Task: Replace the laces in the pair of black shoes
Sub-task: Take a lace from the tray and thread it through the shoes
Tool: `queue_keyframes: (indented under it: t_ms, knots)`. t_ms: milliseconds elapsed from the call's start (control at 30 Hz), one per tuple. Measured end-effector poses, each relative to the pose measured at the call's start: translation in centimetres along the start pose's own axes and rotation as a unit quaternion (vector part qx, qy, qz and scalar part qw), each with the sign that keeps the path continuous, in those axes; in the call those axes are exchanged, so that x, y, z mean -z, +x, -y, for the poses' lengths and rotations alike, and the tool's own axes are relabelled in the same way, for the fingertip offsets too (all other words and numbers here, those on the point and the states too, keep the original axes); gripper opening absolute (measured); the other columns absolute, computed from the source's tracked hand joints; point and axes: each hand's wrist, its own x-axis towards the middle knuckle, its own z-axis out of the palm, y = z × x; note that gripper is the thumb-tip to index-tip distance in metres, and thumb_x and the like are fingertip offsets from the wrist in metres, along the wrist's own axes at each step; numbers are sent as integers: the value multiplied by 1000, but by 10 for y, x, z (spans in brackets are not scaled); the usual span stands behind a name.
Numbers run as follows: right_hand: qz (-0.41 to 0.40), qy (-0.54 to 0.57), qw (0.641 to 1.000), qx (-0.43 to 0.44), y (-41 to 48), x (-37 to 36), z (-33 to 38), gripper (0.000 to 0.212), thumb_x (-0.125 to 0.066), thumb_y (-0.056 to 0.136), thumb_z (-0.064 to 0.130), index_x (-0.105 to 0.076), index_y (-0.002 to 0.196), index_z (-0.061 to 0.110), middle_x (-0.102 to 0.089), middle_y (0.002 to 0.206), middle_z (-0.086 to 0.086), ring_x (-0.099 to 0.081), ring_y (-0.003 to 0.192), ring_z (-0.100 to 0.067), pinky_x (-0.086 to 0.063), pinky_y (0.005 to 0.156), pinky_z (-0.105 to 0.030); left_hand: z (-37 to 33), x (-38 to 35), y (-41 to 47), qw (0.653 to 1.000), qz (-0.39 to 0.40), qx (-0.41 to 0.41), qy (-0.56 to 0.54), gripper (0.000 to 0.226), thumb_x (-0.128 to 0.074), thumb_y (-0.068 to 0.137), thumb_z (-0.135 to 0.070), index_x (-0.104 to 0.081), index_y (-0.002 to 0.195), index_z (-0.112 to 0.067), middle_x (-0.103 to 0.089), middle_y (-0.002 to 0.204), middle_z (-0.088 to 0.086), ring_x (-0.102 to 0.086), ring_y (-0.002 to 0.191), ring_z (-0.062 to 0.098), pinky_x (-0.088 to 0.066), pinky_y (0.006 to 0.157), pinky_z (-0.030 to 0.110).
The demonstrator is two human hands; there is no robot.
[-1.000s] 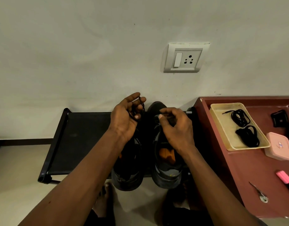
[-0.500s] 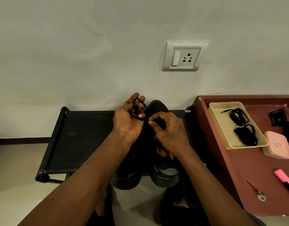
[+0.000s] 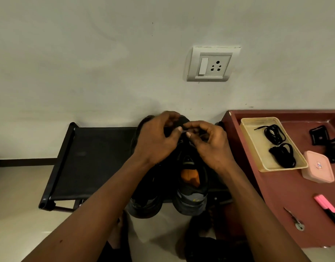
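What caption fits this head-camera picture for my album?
Over black shoes on the rack, the left hand and right hand pinch a black lace; spare laces lie in the yellow tray.

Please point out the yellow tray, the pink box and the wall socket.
yellow tray (image 3: 260, 148): head view, bare floor by its left wall.
pink box (image 3: 318, 167): head view, middle of its lid.
wall socket (image 3: 213, 64): head view, middle of its plate.

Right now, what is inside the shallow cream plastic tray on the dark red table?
Two coiled black shoelace bundles lie in the cream plastic tray: the far bundle toward the wall, the near bundle closer. The tray floor under each coil is covered.
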Motion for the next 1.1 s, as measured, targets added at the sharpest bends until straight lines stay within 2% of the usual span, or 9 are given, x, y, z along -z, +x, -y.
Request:
queue_keyframes:
  t_ms: [167,333,400,500,567,700,833,1000,1100]
  knots:
    - [-43,75,996,-27,0,5,-1,17,-82,88,9,-74,97,20,-76,90,6,-73,85,-9,-58,72,-21,-1,-15,2,992,62,33,-102,15,-72,96,-20,-78,110,-21,-77,96,-11,-73,87,3,-61,87,37]
    - [-67,22,997,-43,-1,12,-5,9,-81,90,20,-75,92,26,-74,84,9,-71,78,-5,-55,68,-18,9,-15,5,994,78,46,-61,7,-77,92,-21,-79,98,-25,-76,86,-14,-71,81,1,-61,82,32]
    - [-26,-31,997,-71,-4,18,-7,5,-79,91,31,-74,91,30,-73,83,10,-70,78,-4,-54,68,-18,11,-19,5,996,76,49,-11,5,-77,91,-24,-77,95,-26,-74,84,-15,-69,77,-1,-59,76,28]
    - [80,-86,984,-137,-9,20,-11,22,-86,82,39,-72,98,31,-71,88,7,-68,80,-4,-54,70,-18,13,-22,7,991,113,57,38,3,-76,90,-29,-74,91,-32,-70,79,-17,-66,75,-3,-53,71,22]
    - [91,-131,975,-152,-11,18,-13,31,-88,80,35,-70,105,31,-70,89,8,-67,77,-1,-53,69,-16,14,-24,8,987,142,61,53,2,-74,91,-32,-73,92,-33,-70,81,-16,-66,77,-1,-57,76,28]
    - [34,-108,979,-167,-11,20,-15,23,-79,89,23,-70,107,33,-75,81,13,-68,78,9,-49,62,-6,13,-26,12,978,177,82,70,6,-73,93,-37,-76,96,-33,-73,90,-15,-68,86,5,-59,86,41]
    - [4,-18,973,-229,-10,25,-21,20,-75,93,11,-74,110,22,-77,93,2,-74,89,-7,-58,73,-21,11,-33,12,975,182,98,79,5,-72,92,-38,-75,90,-34,-73,84,-17,-68,82,1,-60,84,41]
    - [-26,62,956,-284,-8,24,-24,19,-71,94,2,-75,103,17,-78,90,-5,-74,80,-11,-50,54,-16,6,-42,10,976,166,101,94,9,-70,91,-35,-73,83,-33,-71,77,-16,-68,77,4,-61,80,40]
    - [-30,86,950,-299,-7,25,-24,19,-71,93,1,-75,100,18,-79,90,-5,-74,79,-12,-50,52,-17,4,-42,10,978,159,90,99,8,-71,89,-33,-74,82,-31,-71,75,-16,-68,75,5,-61,78,40]
